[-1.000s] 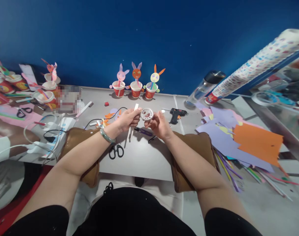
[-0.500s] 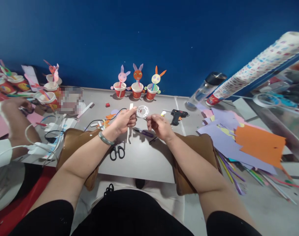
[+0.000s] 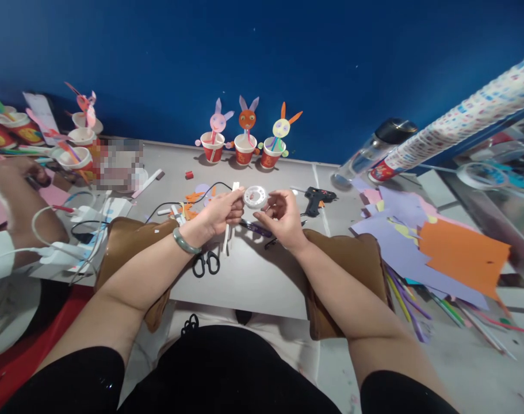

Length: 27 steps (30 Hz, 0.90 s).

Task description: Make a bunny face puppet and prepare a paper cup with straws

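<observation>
My left hand (image 3: 222,214) is closed, pinching a narrow white strip (image 3: 236,186) upright and the left edge of a round white tape roll (image 3: 255,196) with a perforated core. My right hand (image 3: 283,218) meets the roll's right edge with curled fingers; its thumb lies just below the rim. Whitish strip ends (image 3: 228,240) hang under my left hand. A dark purple pen-like tool (image 3: 255,229) lies on the table beneath my hands. Black-handled scissors (image 3: 206,264) rest nearer me, their blades partly hidden under my left wrist.
Three rabbit-figure cups (image 3: 245,150) stand by the blue wall. A black glue gun (image 3: 320,200) and a glass bottle (image 3: 371,152) are to the right, beside coloured paper (image 3: 462,253) and stacked cups (image 3: 451,118). At left are power strips (image 3: 100,236) and another person's arm (image 3: 29,201).
My right hand has moved up and in to the tape roll's edge, where a gap showed before. The roll has shifted slightly right. The view has turned a little.
</observation>
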Motion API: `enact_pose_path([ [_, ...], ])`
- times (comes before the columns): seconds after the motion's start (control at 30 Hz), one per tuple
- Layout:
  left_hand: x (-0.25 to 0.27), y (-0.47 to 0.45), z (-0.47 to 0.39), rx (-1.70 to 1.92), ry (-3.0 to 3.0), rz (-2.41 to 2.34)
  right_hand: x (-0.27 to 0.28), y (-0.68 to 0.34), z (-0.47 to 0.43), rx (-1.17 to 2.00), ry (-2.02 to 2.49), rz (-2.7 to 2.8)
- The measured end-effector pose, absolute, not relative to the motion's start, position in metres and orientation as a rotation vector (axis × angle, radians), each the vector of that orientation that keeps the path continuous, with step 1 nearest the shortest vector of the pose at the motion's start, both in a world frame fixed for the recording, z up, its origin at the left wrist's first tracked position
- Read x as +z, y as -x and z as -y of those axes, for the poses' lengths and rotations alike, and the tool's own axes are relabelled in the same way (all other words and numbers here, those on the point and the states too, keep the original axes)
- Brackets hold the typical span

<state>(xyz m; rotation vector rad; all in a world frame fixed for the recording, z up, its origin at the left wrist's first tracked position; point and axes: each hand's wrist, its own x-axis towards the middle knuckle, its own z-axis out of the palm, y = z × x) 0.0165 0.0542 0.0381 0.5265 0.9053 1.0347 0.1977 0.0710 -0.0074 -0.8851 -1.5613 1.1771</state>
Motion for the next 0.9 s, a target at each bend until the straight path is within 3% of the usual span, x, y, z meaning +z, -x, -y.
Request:
enact_pose_path([
  [0.2, 0.032, -0.022, -0.050, 0.935, -0.554, -0.890, -0.012, -0.205, -0.072, 0.754, 0.874, 1.836],
  [0.53, 0.035, -0.019, -0.045, 0.935, -0.686, -0.787, -0.008, -0.200, -0.070, 1.082, 0.898, 1.583],
  [0.7, 0.034, -0.018, -0.044, 0.942, -0.741, -0.747, -0.011, -0.201, -0.069, 1.009, 0.910, 1.606],
  [0.9, 0.035, -0.017, -0.040, 0.944, -0.766, -0.714, -0.016, -0.206, -0.068, 0.652, 0.895, 1.810],
])
